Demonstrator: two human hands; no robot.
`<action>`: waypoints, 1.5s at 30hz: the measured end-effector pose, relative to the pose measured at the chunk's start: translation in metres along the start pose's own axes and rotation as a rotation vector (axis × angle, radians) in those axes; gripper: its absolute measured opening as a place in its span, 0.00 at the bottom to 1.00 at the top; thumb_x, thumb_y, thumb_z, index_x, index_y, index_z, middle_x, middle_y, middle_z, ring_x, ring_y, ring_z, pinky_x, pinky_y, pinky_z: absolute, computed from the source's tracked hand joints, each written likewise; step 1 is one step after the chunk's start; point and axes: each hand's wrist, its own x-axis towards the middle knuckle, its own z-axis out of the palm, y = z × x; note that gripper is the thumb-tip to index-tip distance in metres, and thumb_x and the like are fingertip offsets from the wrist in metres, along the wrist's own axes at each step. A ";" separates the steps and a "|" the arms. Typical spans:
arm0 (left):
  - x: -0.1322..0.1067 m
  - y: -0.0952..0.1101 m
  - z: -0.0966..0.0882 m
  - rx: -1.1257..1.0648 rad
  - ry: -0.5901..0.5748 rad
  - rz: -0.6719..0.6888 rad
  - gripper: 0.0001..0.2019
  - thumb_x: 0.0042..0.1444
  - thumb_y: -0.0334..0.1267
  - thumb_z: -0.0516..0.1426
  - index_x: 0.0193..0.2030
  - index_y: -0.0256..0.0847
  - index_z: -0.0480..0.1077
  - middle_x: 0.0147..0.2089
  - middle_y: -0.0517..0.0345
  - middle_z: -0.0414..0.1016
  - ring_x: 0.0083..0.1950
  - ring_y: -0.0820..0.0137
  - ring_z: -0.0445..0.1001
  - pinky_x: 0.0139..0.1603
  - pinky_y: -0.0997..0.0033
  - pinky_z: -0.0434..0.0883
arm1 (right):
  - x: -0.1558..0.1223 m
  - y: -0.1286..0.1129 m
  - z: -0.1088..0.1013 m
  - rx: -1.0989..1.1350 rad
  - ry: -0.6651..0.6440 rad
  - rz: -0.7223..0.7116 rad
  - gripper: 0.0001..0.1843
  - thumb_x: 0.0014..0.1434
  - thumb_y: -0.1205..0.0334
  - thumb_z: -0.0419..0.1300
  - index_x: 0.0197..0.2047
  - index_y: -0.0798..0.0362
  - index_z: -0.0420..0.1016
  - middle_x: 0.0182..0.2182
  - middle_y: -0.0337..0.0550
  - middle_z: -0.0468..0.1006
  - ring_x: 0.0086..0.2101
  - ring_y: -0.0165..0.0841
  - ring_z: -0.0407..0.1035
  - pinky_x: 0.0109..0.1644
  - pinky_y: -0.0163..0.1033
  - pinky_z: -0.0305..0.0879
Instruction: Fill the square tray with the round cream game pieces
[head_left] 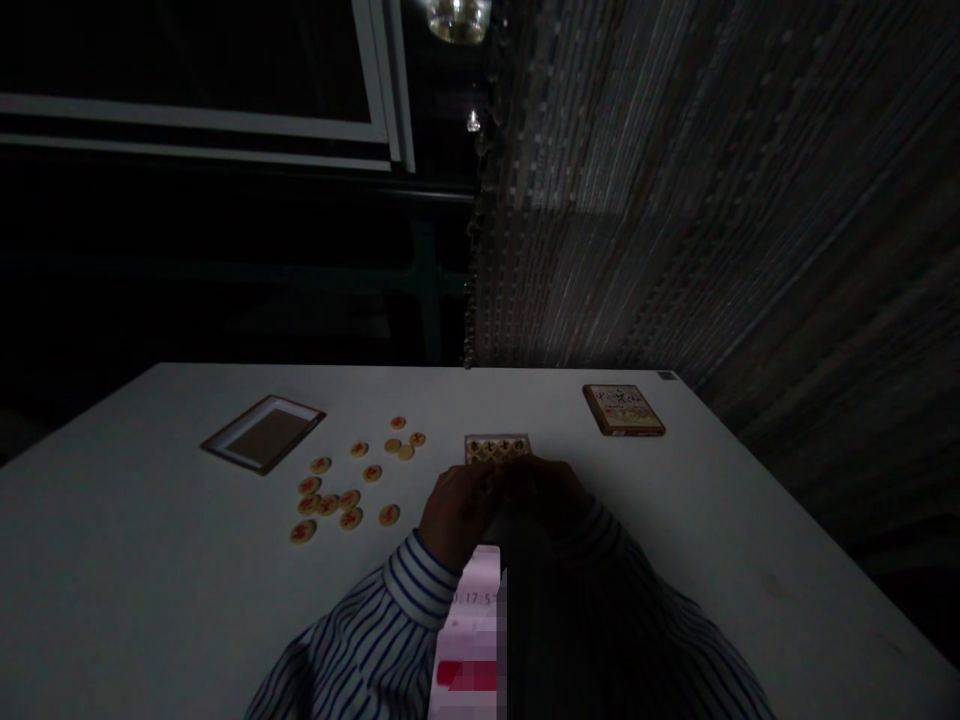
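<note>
A small box tray (529,440) lies in front of me, with rows of round Chinese chess pieces (496,447) with dark characters showing at its far side. My left hand (459,508) reaches over the near left part of the tray, fingers curled in toward the middle. On the near right part rests my right hand (551,490), deep in shadow, its fingers bent and close to the left fingertips. Both hands cover the tray's near half. Whatever lies between the fingers is hidden. Left of the hands, several loose Chinese chess pieces (349,499) with red characters are scattered; two pieces show blank faces.
A shallow open box lid (262,436) lies at the left on the white table (187,560). Toward the back right is a flat printed box (624,410). Behind the table's far edge hangs a string curtain (600,220). A bright screen (469,620) shows below my wrists. The light is dim.
</note>
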 end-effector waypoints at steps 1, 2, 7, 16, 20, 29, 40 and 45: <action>0.000 0.000 0.000 -0.006 -0.004 -0.006 0.12 0.50 0.37 0.51 0.42 0.39 0.65 0.37 0.52 0.72 0.40 0.68 0.69 0.40 0.66 0.68 | 0.000 0.000 0.000 -0.002 -0.012 -0.005 0.08 0.48 0.64 0.55 0.34 0.53 0.72 0.31 0.42 0.76 0.32 0.30 0.70 0.35 0.34 0.67; -0.001 0.000 0.000 -0.014 -0.008 -0.012 0.12 0.50 0.37 0.51 0.42 0.39 0.65 0.37 0.52 0.72 0.40 0.68 0.69 0.40 0.66 0.68 | 0.000 0.000 0.000 -0.004 -0.022 -0.013 0.08 0.48 0.64 0.55 0.34 0.53 0.72 0.30 0.42 0.76 0.32 0.30 0.70 0.35 0.34 0.67; -0.002 -0.001 -0.002 -0.129 -0.010 -0.095 0.13 0.48 0.37 0.52 0.42 0.39 0.65 0.39 0.52 0.71 0.41 0.68 0.69 0.41 0.67 0.68 | 0.001 -0.001 -0.002 0.008 -0.014 -0.021 0.08 0.49 0.63 0.54 0.31 0.54 0.73 0.28 0.43 0.76 0.30 0.31 0.70 0.34 0.35 0.67; 0.000 -0.001 -0.001 -0.353 -0.019 -0.415 0.11 0.46 0.40 0.54 0.35 0.38 0.69 0.33 0.54 0.74 0.36 0.70 0.72 0.38 0.71 0.69 | 0.001 -0.001 0.000 -0.106 -0.015 -0.090 0.10 0.51 0.63 0.52 0.33 0.49 0.74 0.30 0.40 0.77 0.30 0.30 0.70 0.33 0.33 0.67; 0.001 -0.001 -0.002 -0.428 -0.022 -0.493 0.11 0.44 0.40 0.55 0.33 0.36 0.70 0.32 0.53 0.75 0.34 0.69 0.72 0.37 0.71 0.70 | 0.001 -0.002 0.000 -0.157 -0.044 -0.112 0.10 0.52 0.64 0.52 0.34 0.48 0.74 0.30 0.40 0.77 0.31 0.30 0.70 0.33 0.32 0.67; 0.005 0.002 -0.004 -0.584 -0.014 -0.633 0.12 0.41 0.41 0.57 0.31 0.35 0.70 0.29 0.54 0.75 0.30 0.70 0.73 0.31 0.74 0.70 | 0.001 -0.001 0.004 -0.090 -0.003 -0.098 0.10 0.52 0.64 0.52 0.35 0.51 0.73 0.31 0.43 0.76 0.31 0.31 0.70 0.34 0.35 0.67; 0.004 0.000 -0.004 -0.635 0.036 -0.683 0.13 0.40 0.40 0.58 0.31 0.33 0.69 0.24 0.56 0.73 0.26 0.73 0.71 0.26 0.77 0.68 | 0.000 0.003 0.008 -0.027 0.064 -0.141 0.10 0.49 0.64 0.53 0.35 0.54 0.73 0.31 0.45 0.76 0.31 0.32 0.70 0.35 0.36 0.67; 0.004 -0.001 -0.004 -0.648 0.005 -0.706 0.13 0.40 0.41 0.57 0.31 0.33 0.70 0.27 0.54 0.75 0.29 0.71 0.72 0.29 0.75 0.69 | 0.000 0.003 0.007 -0.032 0.063 -0.137 0.09 0.50 0.64 0.52 0.33 0.52 0.73 0.31 0.43 0.76 0.32 0.32 0.70 0.35 0.36 0.67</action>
